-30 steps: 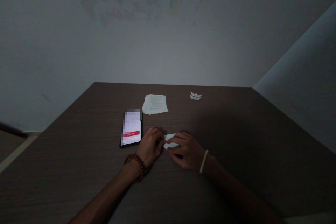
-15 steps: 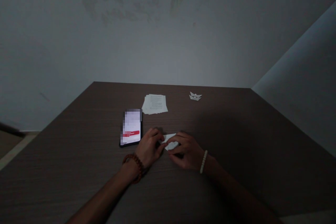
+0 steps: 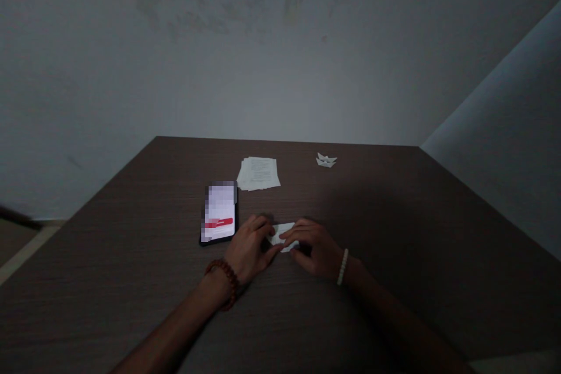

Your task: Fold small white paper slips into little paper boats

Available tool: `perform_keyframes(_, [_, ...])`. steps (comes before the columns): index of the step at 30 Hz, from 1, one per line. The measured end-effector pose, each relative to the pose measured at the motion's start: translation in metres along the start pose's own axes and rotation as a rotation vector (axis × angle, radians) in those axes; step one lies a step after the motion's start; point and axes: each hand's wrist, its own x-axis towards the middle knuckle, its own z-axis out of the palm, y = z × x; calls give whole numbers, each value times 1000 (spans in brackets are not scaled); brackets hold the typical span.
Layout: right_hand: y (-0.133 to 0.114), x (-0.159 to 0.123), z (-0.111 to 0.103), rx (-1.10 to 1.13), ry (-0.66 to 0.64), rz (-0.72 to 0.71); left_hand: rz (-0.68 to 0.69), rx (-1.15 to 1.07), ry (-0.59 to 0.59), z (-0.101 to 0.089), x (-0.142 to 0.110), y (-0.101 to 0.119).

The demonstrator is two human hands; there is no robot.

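Note:
A small folded piece of white printed paper (image 3: 287,227) lies on the table between my two hands. My left hand (image 3: 250,248), with a brown bead bracelet at the wrist, grips the paper's left side between thumb and fingers. From the right, my right hand (image 3: 316,248), wearing a pale bead bracelet, has its fingers bent over the paper's top and right part. My right thumb rests near the lower right edge. Fingers hide much of the paper, so its exact folds cannot be made out.
Left of my hands a phone (image 3: 221,210) lies with its screen lit. Behind it is a stack of printed paper sheets (image 3: 259,173). Two small folded paper boats (image 3: 326,160) sit near the back edge of the brown table (image 3: 175,158), against a stained wall (image 3: 272,82).
My right fingers have shifted across the paper, and my right thumb has moved slightly up and to the right. My left thumb reaches a little further right along the lower edge.

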Motion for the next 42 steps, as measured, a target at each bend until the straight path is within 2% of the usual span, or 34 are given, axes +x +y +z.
perform_keyframes(7, [12, -2, 6, -182, 30, 47, 8, 0, 18, 2, 0, -2])
perform_keyframes(18, [11, 1, 7, -243, 27, 20, 23, -47, 18, -3, -2, 0])
perform_keyframes(25, [8, 0, 1, -332, -75, -104, 14, -83, 2, -3, 0, -3])
perform_keyframes(30, [8, 0, 1, -331, -100, -176, 10, -103, 15, -1, 1, -5])
perform_keyframes(36, [5, 0, 1, -352, -150, -197, 17, -104, 44, -1, 1, -3])
perform_keyframes(42, [-4, 4, -2, -373, -187, -144, 23, -94, 44, -3, 1, -1])
